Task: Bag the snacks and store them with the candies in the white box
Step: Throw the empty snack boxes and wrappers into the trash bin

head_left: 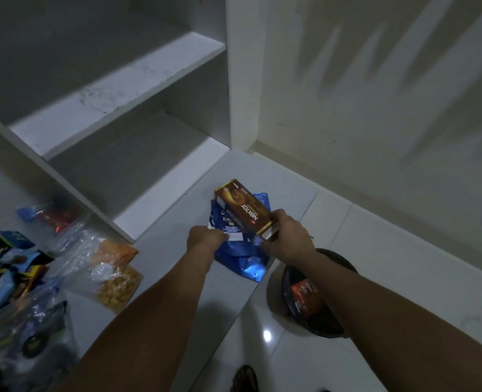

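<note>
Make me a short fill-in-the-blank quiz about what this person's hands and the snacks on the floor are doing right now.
1. The right hand holds a ____ Nextar box.
2. The left hand grips the ____ foil bag.
3. The zip bag of nuts lies on the ____.
4. The round bin by the right forearm is ____ in colour.

Missing words: brown; blue; floor; black

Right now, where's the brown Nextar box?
The brown Nextar box is at centre frame, gripped at its near end by the right hand, just above the blue snack bag that the left hand holds on the floor.
</note>
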A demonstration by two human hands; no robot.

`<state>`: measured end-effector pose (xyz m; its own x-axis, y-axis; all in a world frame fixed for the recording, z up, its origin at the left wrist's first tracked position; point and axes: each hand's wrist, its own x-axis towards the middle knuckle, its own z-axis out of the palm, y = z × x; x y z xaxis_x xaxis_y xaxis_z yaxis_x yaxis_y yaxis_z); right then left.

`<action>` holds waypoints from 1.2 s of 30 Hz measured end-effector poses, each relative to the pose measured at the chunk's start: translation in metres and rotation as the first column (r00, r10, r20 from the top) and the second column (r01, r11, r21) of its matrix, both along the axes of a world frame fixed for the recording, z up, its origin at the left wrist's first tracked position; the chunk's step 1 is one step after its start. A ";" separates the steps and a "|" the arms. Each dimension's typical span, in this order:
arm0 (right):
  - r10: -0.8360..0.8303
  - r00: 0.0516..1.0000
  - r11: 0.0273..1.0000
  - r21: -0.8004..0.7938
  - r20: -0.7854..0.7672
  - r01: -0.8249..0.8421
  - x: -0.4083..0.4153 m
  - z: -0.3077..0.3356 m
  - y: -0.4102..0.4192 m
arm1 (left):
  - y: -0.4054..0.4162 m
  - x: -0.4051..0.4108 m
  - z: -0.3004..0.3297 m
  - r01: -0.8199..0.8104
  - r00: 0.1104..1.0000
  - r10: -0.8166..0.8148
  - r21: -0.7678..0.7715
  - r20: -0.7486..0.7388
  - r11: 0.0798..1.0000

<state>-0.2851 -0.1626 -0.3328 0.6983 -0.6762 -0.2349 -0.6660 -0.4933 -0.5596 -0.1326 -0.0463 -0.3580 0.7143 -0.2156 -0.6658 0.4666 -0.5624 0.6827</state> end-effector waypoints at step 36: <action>-0.393 0.826 0.851 0.179 -0.405 0.493 -0.263 -0.227 -0.103 | -0.153 -0.243 -0.208 0.667 0.684 -0.724 0.322 0.092 0.672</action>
